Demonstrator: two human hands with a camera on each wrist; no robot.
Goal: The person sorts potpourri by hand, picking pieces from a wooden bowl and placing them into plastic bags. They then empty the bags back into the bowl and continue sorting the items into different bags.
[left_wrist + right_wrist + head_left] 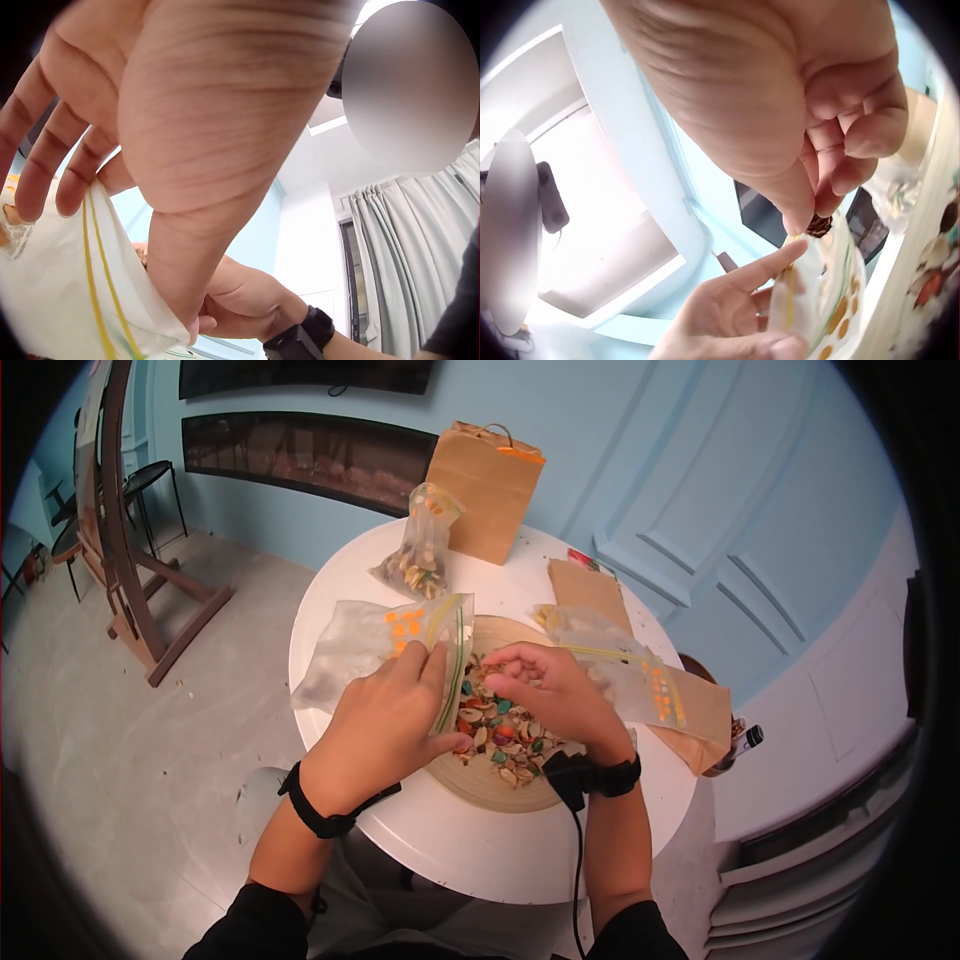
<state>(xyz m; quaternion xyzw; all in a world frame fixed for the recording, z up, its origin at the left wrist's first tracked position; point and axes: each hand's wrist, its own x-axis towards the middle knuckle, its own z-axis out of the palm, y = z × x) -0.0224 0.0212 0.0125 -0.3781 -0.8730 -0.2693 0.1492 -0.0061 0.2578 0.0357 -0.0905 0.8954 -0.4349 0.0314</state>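
Observation:
My left hand [385, 710] grips the mouth of a clear zip bag [345, 645] with orange spots and a yellow-green seal, its thumb and fingers spread along the opening. Between thumb and fingertips, my right hand [550, 685] pinches a small brown pine cone [820, 226], right at the bag's mouth in the right wrist view. Below both hands is a round, light wooden plate [490, 800] strewn with dried potpourri pieces [505, 740] in tan, green, orange and purple. The left wrist view shows the bag [52, 277] hanging under the left palm.
On the white round table [440, 860], a filled zip bag [415, 560] stands before an upright brown paper bag [490, 490]. To the right, another spotted zip bag [625, 670] lies over flattened brown paper [695, 730]. A wooden easel [125, 540] stands on the floor at left.

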